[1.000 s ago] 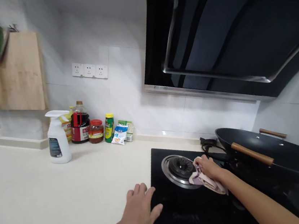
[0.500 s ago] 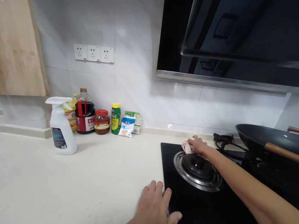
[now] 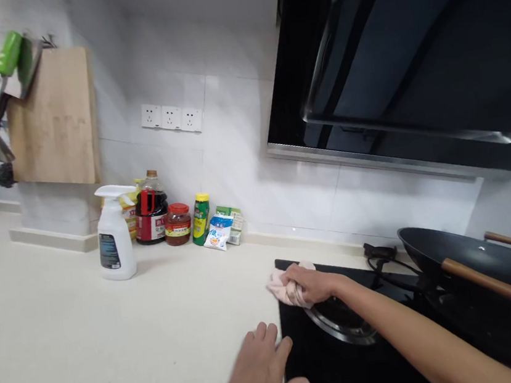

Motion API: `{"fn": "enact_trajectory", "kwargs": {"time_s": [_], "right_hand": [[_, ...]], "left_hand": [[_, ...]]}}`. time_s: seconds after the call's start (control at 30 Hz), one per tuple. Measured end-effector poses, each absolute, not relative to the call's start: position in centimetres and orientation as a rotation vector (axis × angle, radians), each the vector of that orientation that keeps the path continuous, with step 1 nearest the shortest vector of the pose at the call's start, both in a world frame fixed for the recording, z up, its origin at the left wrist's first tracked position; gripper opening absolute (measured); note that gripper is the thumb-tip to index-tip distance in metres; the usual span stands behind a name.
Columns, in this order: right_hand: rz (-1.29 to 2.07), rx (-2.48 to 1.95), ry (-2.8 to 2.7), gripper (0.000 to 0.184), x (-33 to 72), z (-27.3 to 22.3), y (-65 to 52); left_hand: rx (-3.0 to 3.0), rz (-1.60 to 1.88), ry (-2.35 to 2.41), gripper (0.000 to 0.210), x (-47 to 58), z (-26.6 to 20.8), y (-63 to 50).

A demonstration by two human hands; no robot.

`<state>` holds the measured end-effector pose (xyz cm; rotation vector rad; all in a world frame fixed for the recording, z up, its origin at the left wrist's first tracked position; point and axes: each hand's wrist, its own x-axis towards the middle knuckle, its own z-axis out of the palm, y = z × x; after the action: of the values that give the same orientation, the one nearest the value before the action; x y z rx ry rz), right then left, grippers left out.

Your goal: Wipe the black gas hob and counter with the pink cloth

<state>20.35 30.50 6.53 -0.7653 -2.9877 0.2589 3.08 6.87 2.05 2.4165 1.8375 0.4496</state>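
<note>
A crumpled pale pink cloth (image 3: 282,289) is bunched under my right hand (image 3: 310,281), whose fingers are curled around it. Cloth and hand lie at the back left corner of the black glass cooktop (image 3: 304,359), with part of the cloth over its left edge. Below the hand, the steel burner ring (image 3: 342,332) is partly covered by my hand and forearm. My left hand (image 3: 264,364) is empty, its fingers spread, low over the counter along the cooktop's left edge. Whether it touches the surface I cannot tell.
A wok (image 3: 459,253) with wooden handles sits on the right. Overhead hangs a black range hood (image 3: 384,64). A white spray bottle (image 3: 116,239), dark sauce bottle (image 3: 151,213), red-lidded jar (image 3: 177,224), green shaker (image 3: 201,218) and packets (image 3: 219,232) stand along the wall.
My right hand has moved left with the cloth, from behind the burner to the cooktop's back left corner. My left hand has stayed nearly in place. The view has tilted up and shifted left.
</note>
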Motion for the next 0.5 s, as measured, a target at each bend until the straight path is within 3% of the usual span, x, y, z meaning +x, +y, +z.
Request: {"fn": "enact_trajectory", "kwargs": {"time_s": [0.13, 0.3, 0.5], "right_hand": [[0.350, -0.498, -3.046, 0.051, 19.4, 6.2, 28.6], [0.240, -0.673, -2.967, 0.043, 17.2, 4.7, 31.1], [0.232, -1.047, -2.840, 0.058, 17.0, 4.7, 37.2]], "left_hand": [[2.532, 0.482, 1.854, 0.060, 2.9, -0.7, 8.3], [2.714, 0.810, 1.831, 0.066, 2.2, -4.4, 9.9], [2.681, 0.864, 1.722, 0.059, 1.2, -3.3, 9.3]]}}
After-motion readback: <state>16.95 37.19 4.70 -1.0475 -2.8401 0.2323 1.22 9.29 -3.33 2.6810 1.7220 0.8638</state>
